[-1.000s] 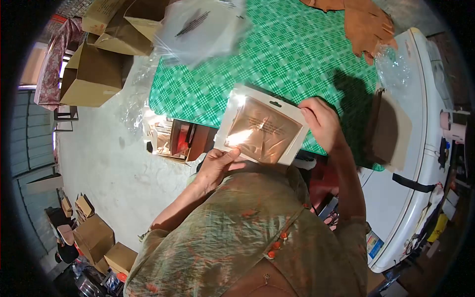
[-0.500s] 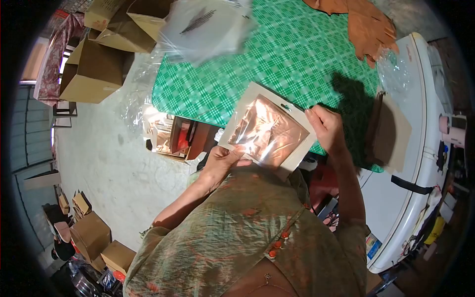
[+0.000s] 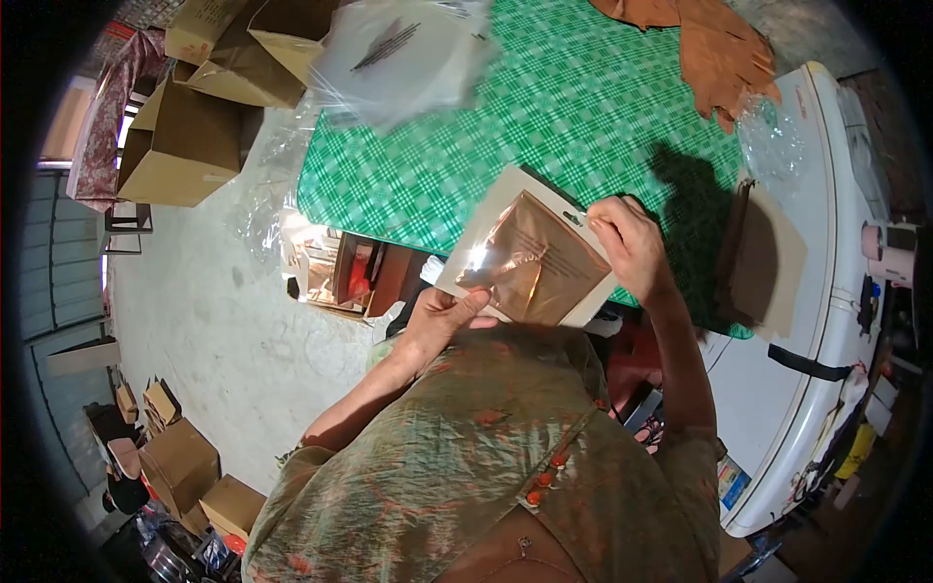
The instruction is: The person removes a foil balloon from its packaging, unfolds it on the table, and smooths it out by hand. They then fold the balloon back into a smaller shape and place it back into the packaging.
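Between my hands is a flat white cardboard package with a hang slot, its large front window showing brown content under shiny clear film. Lines of dark print show through the window. My left hand pinches the lower left corner, thumb on the front. My right hand grips the right edge near the hang slot, fingers curled behind it. The package tilts above the near edge of the table, in front of my torso.
A green checked tablecloth covers the table. Clear plastic bags are stacked at its far left, brown leather-like pieces at the far right. Cardboard boxes stand left; a white fridge-like cabinet lies right. An open box sits below the table edge.
The package has tilted slightly, so the glare on its window has shrunk and the print now shows. My right hand has shifted slightly left along the edge.
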`<state>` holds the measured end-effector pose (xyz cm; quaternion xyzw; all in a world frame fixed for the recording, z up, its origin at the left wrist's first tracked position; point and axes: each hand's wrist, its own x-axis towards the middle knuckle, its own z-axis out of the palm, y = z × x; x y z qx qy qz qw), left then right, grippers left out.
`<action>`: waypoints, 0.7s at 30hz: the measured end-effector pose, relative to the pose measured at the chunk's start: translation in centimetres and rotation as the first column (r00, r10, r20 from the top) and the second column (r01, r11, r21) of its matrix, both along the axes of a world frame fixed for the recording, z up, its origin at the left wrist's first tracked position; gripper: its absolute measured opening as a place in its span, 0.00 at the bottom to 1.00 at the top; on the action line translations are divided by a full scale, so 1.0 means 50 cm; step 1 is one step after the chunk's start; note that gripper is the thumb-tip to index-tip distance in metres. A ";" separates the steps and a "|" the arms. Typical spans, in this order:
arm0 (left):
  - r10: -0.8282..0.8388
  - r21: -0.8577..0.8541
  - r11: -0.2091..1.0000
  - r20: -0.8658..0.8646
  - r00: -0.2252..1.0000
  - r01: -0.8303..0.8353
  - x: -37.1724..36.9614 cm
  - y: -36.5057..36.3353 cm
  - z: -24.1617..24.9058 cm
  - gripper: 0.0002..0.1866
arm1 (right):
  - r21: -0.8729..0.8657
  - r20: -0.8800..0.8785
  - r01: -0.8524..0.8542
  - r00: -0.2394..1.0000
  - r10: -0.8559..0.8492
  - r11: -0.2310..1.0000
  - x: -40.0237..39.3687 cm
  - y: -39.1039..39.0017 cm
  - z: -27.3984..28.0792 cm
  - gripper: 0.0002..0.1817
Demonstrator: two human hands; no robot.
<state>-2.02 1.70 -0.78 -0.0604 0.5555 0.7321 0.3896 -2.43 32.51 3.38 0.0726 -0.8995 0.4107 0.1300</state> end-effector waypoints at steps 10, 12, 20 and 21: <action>-0.062 -0.011 0.998 -0.022 0.998 0.062 0.003 0.003 -0.010 0.17 | -0.033 0.305 -0.072 0.949 0.079 0.997 -0.065 0.003 0.032 0.10; -0.114 -0.035 0.993 -0.028 0.993 0.113 0.000 0.002 -0.016 0.17 | -0.213 0.432 0.013 0.898 0.083 0.977 -0.085 -0.026 0.042 0.08; -0.066 -0.029 0.997 0.112 0.992 0.070 -0.004 0.006 0.014 0.17 | -0.010 0.150 -0.072 0.986 0.072 0.997 -0.128 -0.063 -0.016 0.10; -0.066 -0.021 0.997 0.136 0.988 0.070 -0.004 0.006 0.014 0.17 | 0.061 0.136 -0.087 0.988 0.078 0.994 -0.135 -0.060 -0.017 0.10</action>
